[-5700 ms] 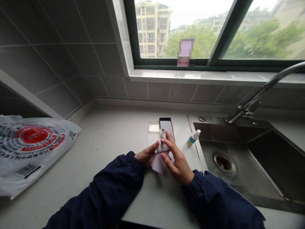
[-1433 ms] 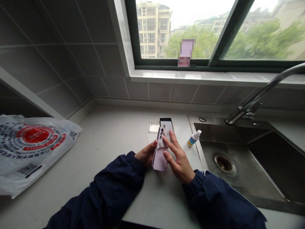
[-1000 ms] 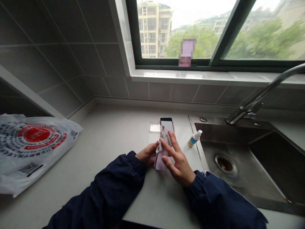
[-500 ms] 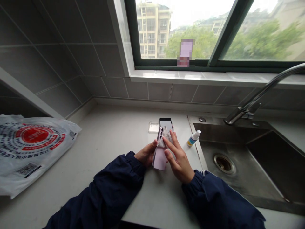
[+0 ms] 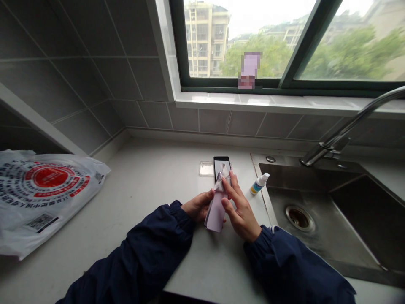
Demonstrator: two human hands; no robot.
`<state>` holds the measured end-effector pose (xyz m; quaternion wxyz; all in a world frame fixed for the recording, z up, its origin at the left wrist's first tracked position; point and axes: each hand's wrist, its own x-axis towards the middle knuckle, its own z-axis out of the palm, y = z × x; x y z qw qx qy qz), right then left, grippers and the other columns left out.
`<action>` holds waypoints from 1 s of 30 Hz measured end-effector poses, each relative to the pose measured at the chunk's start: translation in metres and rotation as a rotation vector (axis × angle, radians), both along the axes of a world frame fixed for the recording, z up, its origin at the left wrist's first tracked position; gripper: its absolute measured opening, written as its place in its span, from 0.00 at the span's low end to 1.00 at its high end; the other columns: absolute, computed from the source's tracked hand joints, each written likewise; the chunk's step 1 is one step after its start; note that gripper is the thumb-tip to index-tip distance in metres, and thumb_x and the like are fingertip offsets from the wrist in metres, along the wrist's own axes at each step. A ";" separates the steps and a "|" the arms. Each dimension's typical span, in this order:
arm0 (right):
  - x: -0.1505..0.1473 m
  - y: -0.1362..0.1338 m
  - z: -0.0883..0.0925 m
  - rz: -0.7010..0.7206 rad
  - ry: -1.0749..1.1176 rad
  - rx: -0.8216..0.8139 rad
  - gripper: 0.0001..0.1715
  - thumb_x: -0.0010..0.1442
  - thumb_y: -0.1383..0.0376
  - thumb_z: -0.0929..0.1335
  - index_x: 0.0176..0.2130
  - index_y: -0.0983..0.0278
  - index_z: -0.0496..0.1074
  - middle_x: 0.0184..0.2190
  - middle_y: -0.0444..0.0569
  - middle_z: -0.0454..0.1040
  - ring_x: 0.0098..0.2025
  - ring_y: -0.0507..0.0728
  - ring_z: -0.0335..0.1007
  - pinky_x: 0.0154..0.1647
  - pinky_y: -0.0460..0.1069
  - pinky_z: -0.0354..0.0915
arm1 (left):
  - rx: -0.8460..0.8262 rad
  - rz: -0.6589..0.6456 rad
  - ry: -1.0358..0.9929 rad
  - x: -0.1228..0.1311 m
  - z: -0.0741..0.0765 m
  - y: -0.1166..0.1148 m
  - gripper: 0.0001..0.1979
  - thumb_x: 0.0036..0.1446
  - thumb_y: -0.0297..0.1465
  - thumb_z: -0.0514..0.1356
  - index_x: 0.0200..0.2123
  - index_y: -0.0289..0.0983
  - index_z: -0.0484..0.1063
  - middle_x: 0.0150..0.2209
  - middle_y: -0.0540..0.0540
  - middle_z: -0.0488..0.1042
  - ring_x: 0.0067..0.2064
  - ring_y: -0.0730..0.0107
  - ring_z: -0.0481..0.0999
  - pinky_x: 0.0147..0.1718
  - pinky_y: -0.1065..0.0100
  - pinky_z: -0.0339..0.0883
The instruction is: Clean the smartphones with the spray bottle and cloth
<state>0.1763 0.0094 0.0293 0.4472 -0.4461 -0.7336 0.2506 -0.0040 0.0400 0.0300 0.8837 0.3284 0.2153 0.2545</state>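
Observation:
My left hand (image 5: 200, 205) grips a pale pink phone (image 5: 216, 213) by its side edges, tilted above the counter with its back facing me. A thin white cloth (image 5: 219, 184) lies over the camera end. My right hand (image 5: 241, 211) presses the cloth against the phone's back with its fingers, covering part of it. Just beyond, a second phone (image 5: 220, 162) rests flat with its screen lit, partly hidden by the cloth and fingers. A clear phone case (image 5: 206, 168) lies beside it on the left.
A small spray bottle (image 5: 260, 183) stands by the rim of the steel sink (image 5: 267, 202). The faucet (image 5: 337, 137) arches over the sink from behind. At the left, a white plastic bag (image 5: 53, 198) lies on the countertop (image 5: 152, 169), and a window (image 5: 278, 86) is at the back.
The pink phone has turned slightly in my left hand, so its cameras are now covered. My right fingers have shifted with the cloth near the top end. The view has moved a little.

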 end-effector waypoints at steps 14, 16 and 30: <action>-0.001 -0.003 0.003 0.002 -0.046 0.022 0.32 0.71 0.54 0.61 0.70 0.52 0.53 0.74 0.42 0.35 0.75 0.66 0.28 0.72 0.67 0.40 | 0.050 -0.012 -0.062 0.004 -0.013 0.002 0.28 0.58 0.48 0.63 0.55 0.36 0.72 0.44 0.39 0.79 0.38 0.60 0.81 0.41 0.60 0.74; -0.001 -0.002 0.002 -0.022 -0.041 0.020 0.32 0.71 0.54 0.60 0.70 0.52 0.52 0.74 0.43 0.35 0.75 0.66 0.28 0.72 0.67 0.40 | 0.042 -0.027 -0.051 0.004 -0.012 0.002 0.30 0.56 0.49 0.64 0.54 0.34 0.74 0.43 0.37 0.79 0.37 0.60 0.80 0.41 0.59 0.74; -0.002 -0.004 -0.001 -0.029 -0.052 0.014 0.31 0.71 0.54 0.61 0.70 0.52 0.54 0.74 0.43 0.36 0.75 0.66 0.29 0.72 0.68 0.42 | 0.013 0.100 -0.105 0.004 -0.016 0.005 0.30 0.57 0.47 0.64 0.56 0.34 0.71 0.47 0.37 0.78 0.45 0.55 0.80 0.47 0.57 0.72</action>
